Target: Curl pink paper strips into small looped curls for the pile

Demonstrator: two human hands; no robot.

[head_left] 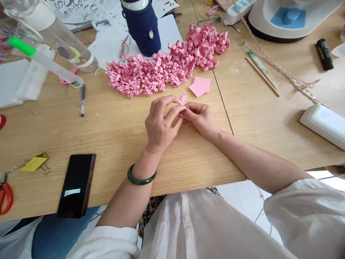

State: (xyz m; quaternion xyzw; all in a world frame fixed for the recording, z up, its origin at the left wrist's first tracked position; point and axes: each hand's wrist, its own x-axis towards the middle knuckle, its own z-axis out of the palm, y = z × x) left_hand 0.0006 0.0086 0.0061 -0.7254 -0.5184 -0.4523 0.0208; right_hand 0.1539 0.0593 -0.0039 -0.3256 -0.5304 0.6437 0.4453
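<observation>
Over the wooden table [121, 133], my left hand [163, 122] and my right hand [201, 117] meet at their fingertips around a small pink paper piece [183, 99]. Its upper end, with a curled or notched edge, sticks up between the left fingers. A thin pink edge [184, 117] also shows lower down, pinched by the right thumb and fingers. Whether both parts are one piece I cannot tell. Just beyond my hands lie several flat pink paper squares [199, 87]. Farther back spreads a long heap of curled pink paper flowers [161, 68].
A dark blue bottle [142, 28] stands behind the heap. To the left are a clear bottle [61, 39], a pen [82, 100], a phone [77, 185] and red-handled pliers [5, 196]. On the right lie wooden sticks [262, 76], a braided cord [277, 66] and a white device [326, 124].
</observation>
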